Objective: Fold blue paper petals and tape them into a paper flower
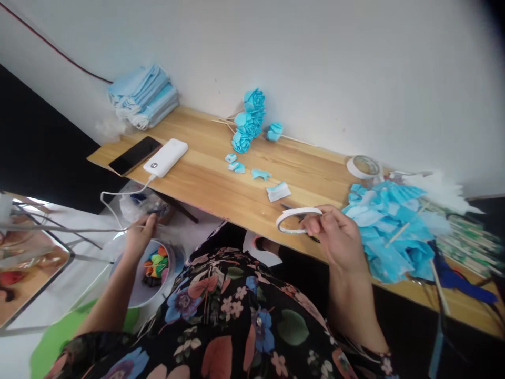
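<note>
My right hand (337,234) pinches a narrow roll of white tape (281,223) above the table's front edge. Dark scissors (287,206) lie partly hidden behind the roll. My left hand (141,236) hangs off the table's front-left side, over a light bucket (138,301) with colourful bits inside. Its fingers look closed, but what they hold, if anything, cannot be made out. Small cut blue-and-white pieces (278,191) are scattered mid-table. Behind them lie blue paper roses (248,123) on sticks and a single blue rose (274,131).
A stack of blue face masks (144,95) sits at the back left. A phone (134,156) lies beside a white power bank (165,158) with a trailing cable. To the right are a wide tape roll (354,169), a heap of blue material (390,231) and a blue-handled tool (461,281).
</note>
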`<state>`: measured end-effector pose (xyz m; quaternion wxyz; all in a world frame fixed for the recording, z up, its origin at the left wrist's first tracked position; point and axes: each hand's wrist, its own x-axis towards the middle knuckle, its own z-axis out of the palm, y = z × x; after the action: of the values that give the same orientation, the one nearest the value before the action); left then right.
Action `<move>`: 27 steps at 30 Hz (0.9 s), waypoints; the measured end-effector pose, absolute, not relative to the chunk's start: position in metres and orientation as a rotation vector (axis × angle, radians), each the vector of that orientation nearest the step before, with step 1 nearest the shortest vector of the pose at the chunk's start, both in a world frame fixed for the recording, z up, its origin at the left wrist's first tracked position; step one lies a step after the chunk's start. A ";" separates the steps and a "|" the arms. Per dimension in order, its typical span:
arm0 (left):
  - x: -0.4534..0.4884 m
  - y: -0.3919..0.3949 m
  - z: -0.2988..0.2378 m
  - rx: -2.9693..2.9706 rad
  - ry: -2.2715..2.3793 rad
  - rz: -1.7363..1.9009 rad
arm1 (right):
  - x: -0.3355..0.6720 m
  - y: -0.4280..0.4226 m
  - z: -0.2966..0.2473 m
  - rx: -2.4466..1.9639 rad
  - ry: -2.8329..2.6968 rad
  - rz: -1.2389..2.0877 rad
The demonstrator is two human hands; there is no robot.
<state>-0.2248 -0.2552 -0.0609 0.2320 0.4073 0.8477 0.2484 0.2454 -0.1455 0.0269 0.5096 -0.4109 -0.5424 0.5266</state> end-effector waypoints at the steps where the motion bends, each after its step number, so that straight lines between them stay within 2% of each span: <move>1: -0.227 -0.256 -0.051 1.054 2.283 0.642 | 0.247 -0.146 0.025 -1.001 -1.318 1.268; 3: -0.226 -0.254 -0.017 0.910 2.175 0.767 | 0.249 -0.146 0.023 -1.006 -1.322 1.273; 6: -0.214 -0.239 0.057 0.767 1.667 1.222 | 0.248 -0.144 0.021 -0.995 -1.295 1.280; 8: -0.204 -0.214 0.107 0.825 1.568 1.470 | 0.247 -0.142 0.020 -1.008 -1.288 1.261; 11: -0.194 -0.143 0.160 1.031 1.563 1.609 | 0.247 -0.140 0.019 -1.040 -1.297 1.227; 13: -0.192 -0.078 0.172 1.032 1.507 1.671 | 0.250 -0.142 0.018 -1.064 -1.307 1.208; 15: -0.192 -0.010 0.164 0.962 1.520 1.704 | 0.255 -0.146 0.017 -1.113 -1.292 1.175; 17: -0.195 0.047 0.140 0.974 1.729 1.654 | 0.259 -0.151 0.017 -1.174 -1.244 1.133; 19: -0.201 0.080 0.108 1.217 2.023 1.384 | 0.264 -0.158 0.017 -1.202 -1.192 1.105; 23: -0.227 0.071 0.054 1.396 2.116 1.034 | 0.270 -0.169 0.015 -1.256 -1.111 1.083; 27: -0.264 0.021 0.041 1.556 2.158 0.510 | 0.271 -0.172 0.012 -1.307 -1.086 1.110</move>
<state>-0.2638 0.0207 0.0411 0.2144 0.5611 0.7780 0.1840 0.2711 -0.1717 0.0117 0.5277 -0.5470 -0.4543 0.4647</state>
